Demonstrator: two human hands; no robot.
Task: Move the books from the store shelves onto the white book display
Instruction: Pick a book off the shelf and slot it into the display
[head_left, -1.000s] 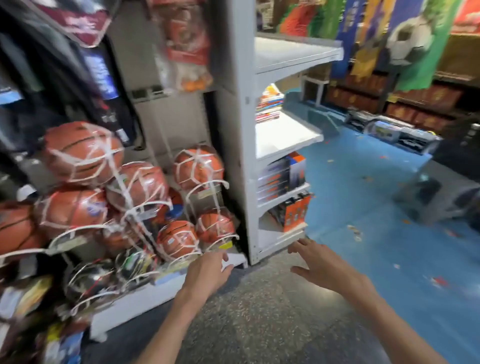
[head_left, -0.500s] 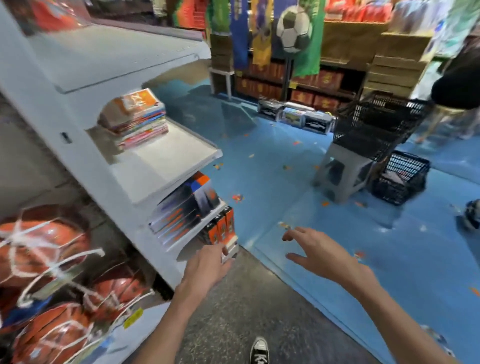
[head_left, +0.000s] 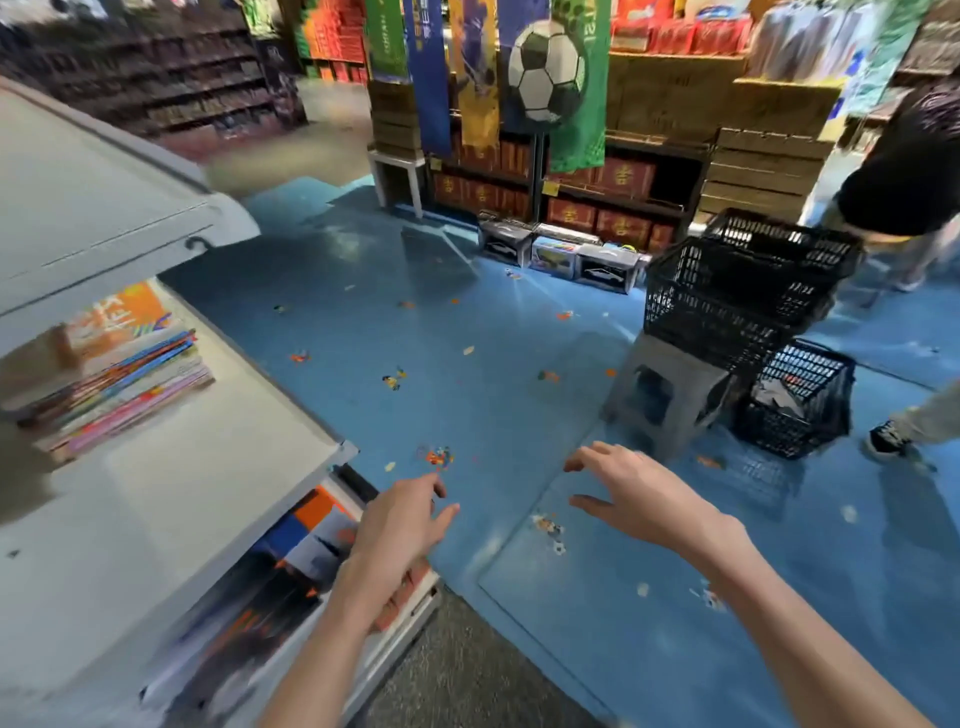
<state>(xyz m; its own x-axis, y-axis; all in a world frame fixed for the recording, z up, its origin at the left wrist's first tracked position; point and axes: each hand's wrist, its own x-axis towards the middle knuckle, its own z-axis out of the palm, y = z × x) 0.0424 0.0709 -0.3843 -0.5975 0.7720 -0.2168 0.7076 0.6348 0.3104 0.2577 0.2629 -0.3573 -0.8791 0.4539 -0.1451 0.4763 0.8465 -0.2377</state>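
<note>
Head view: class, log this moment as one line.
left hand: open, empty | right hand: open, empty | books: stacked on white shelf

Head-worn, forward-down, over blue floor (head_left: 467, 395)

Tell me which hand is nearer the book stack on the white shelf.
Left. The left hand hangs just off the shelf's front edge, below and right of the book stack. The right hand is further right, over the blue floor.

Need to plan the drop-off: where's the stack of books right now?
Head view, far left: the stack of books lies on the white display's middle shelf, under the top shelf, up-left of the left hand.
</note>
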